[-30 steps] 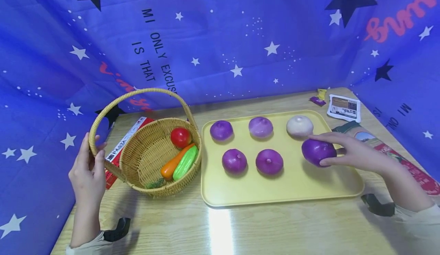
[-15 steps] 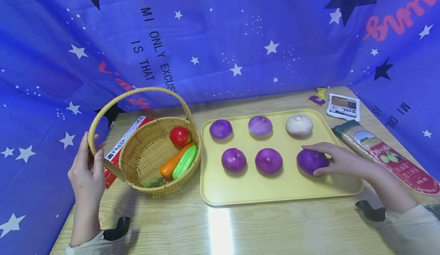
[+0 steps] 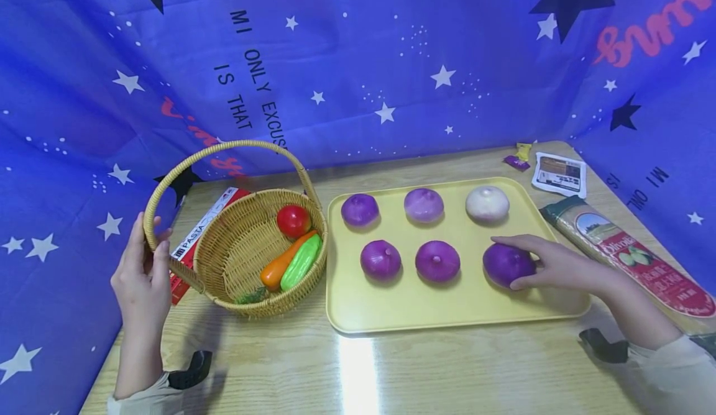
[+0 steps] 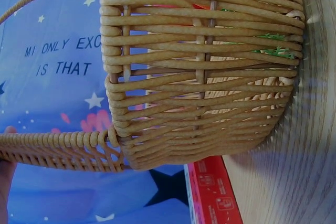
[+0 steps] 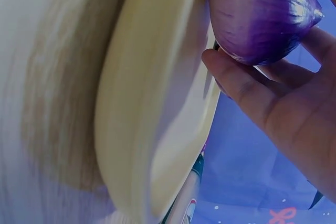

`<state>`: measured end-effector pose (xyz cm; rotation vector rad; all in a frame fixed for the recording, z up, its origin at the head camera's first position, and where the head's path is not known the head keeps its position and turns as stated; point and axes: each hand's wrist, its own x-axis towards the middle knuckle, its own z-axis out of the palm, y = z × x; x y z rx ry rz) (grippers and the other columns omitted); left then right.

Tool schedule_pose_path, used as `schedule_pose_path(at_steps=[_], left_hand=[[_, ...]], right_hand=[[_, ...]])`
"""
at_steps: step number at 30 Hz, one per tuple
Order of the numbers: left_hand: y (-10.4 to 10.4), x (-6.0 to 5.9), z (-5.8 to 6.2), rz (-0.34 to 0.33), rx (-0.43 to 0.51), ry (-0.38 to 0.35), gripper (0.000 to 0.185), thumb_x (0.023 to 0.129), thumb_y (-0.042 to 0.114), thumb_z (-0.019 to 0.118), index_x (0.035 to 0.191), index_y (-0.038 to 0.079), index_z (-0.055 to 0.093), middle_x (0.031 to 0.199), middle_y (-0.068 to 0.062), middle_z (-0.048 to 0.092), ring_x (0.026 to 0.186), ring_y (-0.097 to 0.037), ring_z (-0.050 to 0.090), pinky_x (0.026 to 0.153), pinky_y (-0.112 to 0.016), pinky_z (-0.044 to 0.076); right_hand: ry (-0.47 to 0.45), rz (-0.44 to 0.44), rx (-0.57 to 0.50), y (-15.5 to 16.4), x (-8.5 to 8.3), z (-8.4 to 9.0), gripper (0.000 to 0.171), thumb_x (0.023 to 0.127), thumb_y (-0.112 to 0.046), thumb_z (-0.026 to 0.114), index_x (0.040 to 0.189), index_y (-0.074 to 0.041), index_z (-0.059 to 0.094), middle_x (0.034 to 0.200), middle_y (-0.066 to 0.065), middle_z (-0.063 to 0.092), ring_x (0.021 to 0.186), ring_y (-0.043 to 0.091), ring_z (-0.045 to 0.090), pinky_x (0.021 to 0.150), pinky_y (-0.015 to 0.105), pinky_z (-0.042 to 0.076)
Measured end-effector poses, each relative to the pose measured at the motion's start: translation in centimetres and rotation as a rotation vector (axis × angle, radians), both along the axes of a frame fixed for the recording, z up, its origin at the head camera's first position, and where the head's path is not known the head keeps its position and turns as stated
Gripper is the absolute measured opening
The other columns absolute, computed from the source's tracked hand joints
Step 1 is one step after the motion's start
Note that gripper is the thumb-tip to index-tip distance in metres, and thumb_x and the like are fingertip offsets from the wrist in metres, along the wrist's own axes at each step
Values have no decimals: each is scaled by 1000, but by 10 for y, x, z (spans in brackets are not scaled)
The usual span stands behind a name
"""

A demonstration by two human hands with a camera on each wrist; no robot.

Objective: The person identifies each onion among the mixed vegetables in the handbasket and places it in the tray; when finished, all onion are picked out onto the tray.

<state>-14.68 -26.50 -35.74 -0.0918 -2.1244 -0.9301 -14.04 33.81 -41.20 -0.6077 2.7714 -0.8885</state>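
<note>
My left hand (image 3: 142,281) holds the handle of a wicker basket (image 3: 246,308) at its left side. In the basket lie a red tomato (image 3: 293,222), an orange carrot (image 3: 279,269) and a light green vegetable (image 3: 302,263) with a ridged skin. My right hand (image 3: 559,266) grips a dark purple onion (image 3: 506,266) at the right of a yellow tray (image 3: 425,309), thumb on the near side and fingers on the far side. In the right wrist view this onion (image 5: 257,14) sits between thumb and fingers. Several purple onions (image 3: 438,262) and a white onion (image 3: 487,204) stand on the tray.
A red pasta box (image 3: 204,228) lies behind the basket. To the tray's right lies a long printed bag (image 3: 643,259). A white packet (image 3: 559,174) and small wrapped sweets (image 3: 519,157) are at the back right. A blue starry cloth (image 3: 358,61) encloses the table.
My right hand has brought the dark purple onion down and slightly left onto the tray, in line with the front onions. My left hand stays on the basket handle.
</note>
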Motion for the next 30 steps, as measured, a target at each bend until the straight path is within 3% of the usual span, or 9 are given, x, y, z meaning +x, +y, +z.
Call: schedule_pose_path(at_steps=[9,13,18,19,22,23,25,27,30], left_hand=[[2,-2,-2,-4,1,3,53,94,4,54,141,25,44,125,-11,63,103,19,54,87,1,44],[3,-4,-2,-18,-5,14,53,93,3,54,141,24,45,125,-11,63,103,19,54,86,1,44],[-1,-7,5,-46,-66,12,49,92,5,57,139,18,48,122,-14,63,104,19,52,88,2,42],[-1,-7,8,-42,-86,3,47,92,7,58,138,17,49,121,-16,63,107,14,55,90,1,42],[-1,-6,24,-49,-142,-45,45,94,16,57,139,14,48,129,-19,58,123,-10,54,109,-22,41],[1,-7,32,-52,-164,-64,45,95,20,55,139,15,48,134,-19,55,128,-18,50,113,-31,38],[12,-8,51,-74,-240,-112,46,97,28,50,142,15,44,144,-16,45,136,-33,38,120,-47,24],[31,-11,69,-116,-344,-148,50,99,36,45,144,15,40,151,-13,36,142,-34,28,121,-55,12],[71,-17,89,-187,-555,-175,56,98,47,39,146,17,36,157,-10,24,147,-32,13,119,-60,-2]], right_hand=[[-11,-19,-5,4,3,8,81,72,-37,78,139,-6,44,137,23,49,121,43,45,92,54,50],[10,-26,0,9,4,14,76,75,-34,77,139,-8,45,138,21,48,122,43,42,92,60,48],[54,-102,-2,23,3,36,72,81,-25,74,142,-9,39,142,25,41,127,44,38,96,61,44],[69,-129,1,27,2,44,72,82,-23,72,144,-9,37,144,26,39,126,44,39,96,62,43],[125,-212,25,32,-1,73,73,87,-24,67,149,-17,29,151,25,27,131,48,33,100,67,32],[144,-228,35,32,-2,84,73,89,-25,64,150,-17,25,153,27,21,132,53,28,96,75,26],[190,-265,60,27,-3,103,72,92,-28,60,152,-20,20,157,23,11,139,51,17,103,77,15],[255,-263,72,17,-3,119,72,93,-29,58,152,-19,17,159,20,4,144,47,0,108,75,1],[350,-235,106,-8,-3,133,77,92,-32,59,152,-16,15,159,17,0,146,40,-7,112,70,-4]])
